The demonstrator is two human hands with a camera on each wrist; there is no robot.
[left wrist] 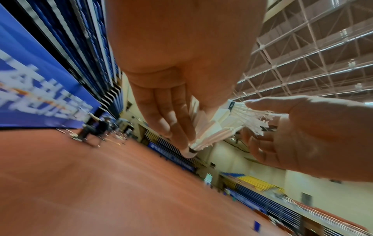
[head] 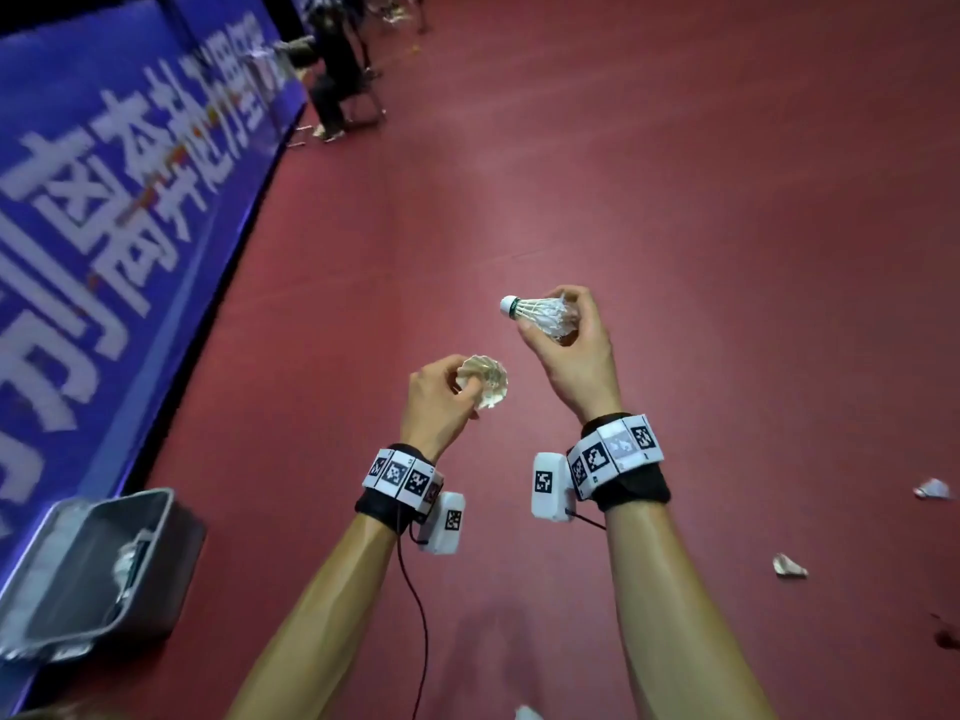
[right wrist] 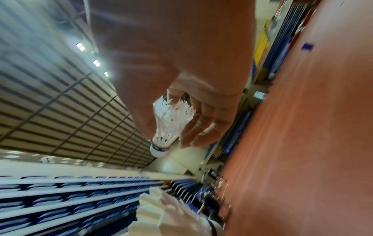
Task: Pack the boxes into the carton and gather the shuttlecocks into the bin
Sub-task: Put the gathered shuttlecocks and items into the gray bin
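My left hand (head: 441,397) holds a white feather shuttlecock (head: 485,381) above the red floor, its skirt facing me. In the left wrist view my fingers (left wrist: 171,121) wrap the shuttlecock (left wrist: 210,132), cork pointing away. My right hand (head: 566,340) grips a frayed shuttlecock (head: 540,314) by its feathers, cork pointing left. The right wrist view shows that worn shuttlecock (right wrist: 169,126) between thumb and fingers, with the other shuttlecock (right wrist: 161,214) below. A grey bin (head: 93,569) sits at lower left by the banner, with something white inside. No boxes or carton are in view.
Loose shuttlecocks lie on the red floor (head: 623,174) at right (head: 932,490) (head: 788,566) and at the bottom edge (head: 527,713). A blue banner (head: 104,200) runs along the left. A person sits on a chair (head: 337,80) far back.
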